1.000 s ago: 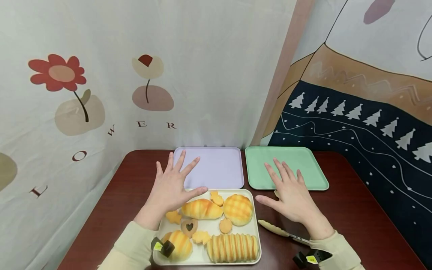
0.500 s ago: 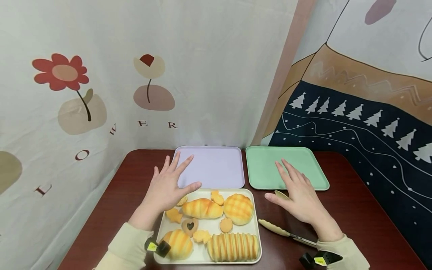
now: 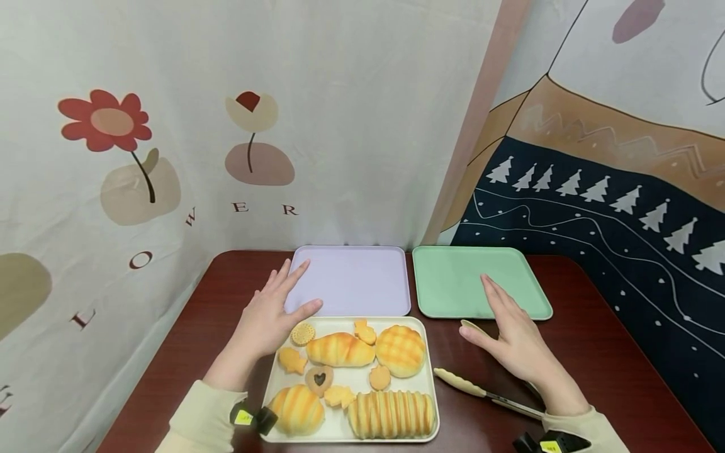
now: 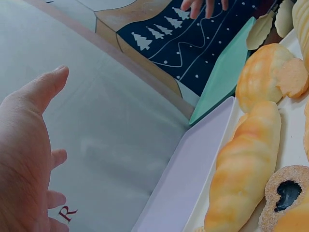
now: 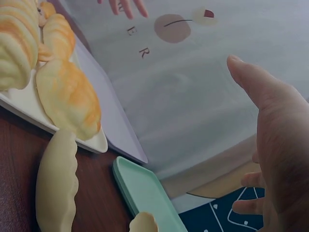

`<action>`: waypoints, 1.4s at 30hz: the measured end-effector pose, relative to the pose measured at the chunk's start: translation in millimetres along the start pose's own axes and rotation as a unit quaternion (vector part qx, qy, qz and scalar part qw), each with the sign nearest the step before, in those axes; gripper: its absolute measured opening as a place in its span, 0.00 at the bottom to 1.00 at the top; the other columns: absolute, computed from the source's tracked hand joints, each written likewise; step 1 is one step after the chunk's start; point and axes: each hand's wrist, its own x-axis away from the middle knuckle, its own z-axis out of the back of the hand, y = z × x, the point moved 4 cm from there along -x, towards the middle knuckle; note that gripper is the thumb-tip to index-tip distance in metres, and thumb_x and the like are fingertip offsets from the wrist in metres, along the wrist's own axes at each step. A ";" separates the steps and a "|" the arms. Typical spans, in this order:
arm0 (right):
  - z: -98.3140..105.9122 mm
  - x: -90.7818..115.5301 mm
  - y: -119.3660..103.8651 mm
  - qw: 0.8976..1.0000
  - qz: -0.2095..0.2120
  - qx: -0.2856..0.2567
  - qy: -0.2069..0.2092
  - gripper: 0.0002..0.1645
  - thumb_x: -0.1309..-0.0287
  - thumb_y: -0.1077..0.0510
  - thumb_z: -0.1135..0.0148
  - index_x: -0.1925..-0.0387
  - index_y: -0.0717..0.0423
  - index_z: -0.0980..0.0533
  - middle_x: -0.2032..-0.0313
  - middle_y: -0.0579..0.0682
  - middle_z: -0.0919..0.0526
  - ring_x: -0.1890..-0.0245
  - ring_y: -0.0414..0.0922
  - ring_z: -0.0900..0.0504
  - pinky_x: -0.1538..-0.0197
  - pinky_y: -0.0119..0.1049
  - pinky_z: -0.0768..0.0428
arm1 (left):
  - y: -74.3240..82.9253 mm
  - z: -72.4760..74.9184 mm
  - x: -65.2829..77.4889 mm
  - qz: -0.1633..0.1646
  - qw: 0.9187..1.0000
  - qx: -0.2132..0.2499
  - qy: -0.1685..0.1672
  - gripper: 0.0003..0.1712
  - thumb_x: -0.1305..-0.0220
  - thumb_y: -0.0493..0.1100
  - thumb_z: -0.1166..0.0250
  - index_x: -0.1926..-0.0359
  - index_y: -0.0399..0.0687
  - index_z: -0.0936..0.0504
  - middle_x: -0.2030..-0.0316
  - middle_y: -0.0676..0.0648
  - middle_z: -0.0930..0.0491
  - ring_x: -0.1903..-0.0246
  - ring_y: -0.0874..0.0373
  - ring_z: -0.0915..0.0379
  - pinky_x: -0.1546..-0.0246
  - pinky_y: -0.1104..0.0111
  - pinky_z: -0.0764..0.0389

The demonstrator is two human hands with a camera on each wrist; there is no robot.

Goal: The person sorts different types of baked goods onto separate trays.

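Note:
My left hand [image 3: 269,318] hovers at the upper left corner of a cream tray [image 3: 340,434], its fingers extended and holding nothing. Breads and cookies lie on that tray: a long bread [image 3: 341,350], a round bun [image 3: 400,351], a ridged loaf [image 3: 391,415], a striped bun [image 3: 298,410] and a heart-centred cookie [image 3: 319,380] among them. My right hand [image 3: 518,343], also extended and holding nothing, hangs above a pair of tongs [image 3: 461,382] lying right of the tray. The hand and forearm cover part of the tongs. In the right wrist view a scalloped tong tip [image 5: 57,183] shows close up.
Behind the cream tray lie a lilac tray [image 3: 351,280] and, to its right, a green tray [image 3: 470,283]. They rest on a dark red-brown table [image 3: 187,352]. A printed curtain [image 3: 362,126] hangs along the table's back edge.
Both hands have drawn apart, the left one to the left and the right one to the right and slightly down. A round cookie at the tray's upper left is uncovered now.

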 end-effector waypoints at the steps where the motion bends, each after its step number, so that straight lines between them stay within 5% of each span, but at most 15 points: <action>1: 0.3 1.1 1.4 1.000 -0.003 -0.004 0.001 0.61 0.32 0.38 0.31 0.14 0.45 0.57 0.17 0.56 0.50 0.20 0.64 0.49 0.31 0.73 0.43 | -1.4 0.3 0.4 0.002 1.000 0.008 0.000 0.49 0.30 0.73 0.40 0.16 0.68 0.45 0.17 0.41 0.53 0.20 0.33 0.58 0.33 0.24 0.54; 9: 3.5 10.7 12.6 0.999 -0.036 -0.028 -0.001 0.61 0.32 0.39 0.31 0.14 0.42 0.59 0.17 0.57 0.52 0.20 0.64 0.52 0.30 0.74 0.44 | -10.5 2.2 5.5 0.016 0.998 0.054 0.001 0.45 0.26 0.69 0.41 0.16 0.67 0.43 0.17 0.41 0.50 0.23 0.33 0.48 0.39 0.24 0.39; 30: 13.5 32.3 28.0 0.996 -0.052 -0.067 -0.002 0.57 0.29 0.45 0.32 0.14 0.41 0.58 0.17 0.59 0.53 0.20 0.66 0.52 0.35 0.77 0.41 | -26.5 7.4 17.2 0.067 0.985 0.157 0.013 0.40 0.21 0.63 0.45 0.16 0.56 0.41 0.20 0.39 0.42 0.23 0.34 0.46 0.29 0.34 0.43; 37: 16.9 40.7 34.8 0.995 -0.067 -0.076 -0.009 0.57 0.29 0.45 0.31 0.14 0.43 0.57 0.18 0.63 0.51 0.24 0.69 0.42 0.38 0.77 0.38 | -34.7 4.9 20.8 0.107 0.971 0.211 0.008 0.41 0.21 0.64 0.44 0.17 0.55 0.40 0.22 0.37 0.39 0.29 0.32 0.36 0.31 0.37 0.37; 42: 16.3 46.1 40.1 0.995 -0.072 -0.067 -0.015 0.59 0.31 0.45 0.29 0.14 0.49 0.55 0.20 0.66 0.48 0.28 0.69 0.37 0.39 0.76 0.34 | -38.0 2.8 24.3 0.126 0.969 0.212 -0.001 0.42 0.22 0.65 0.45 0.17 0.53 0.40 0.21 0.38 0.39 0.28 0.33 0.36 0.29 0.37 0.39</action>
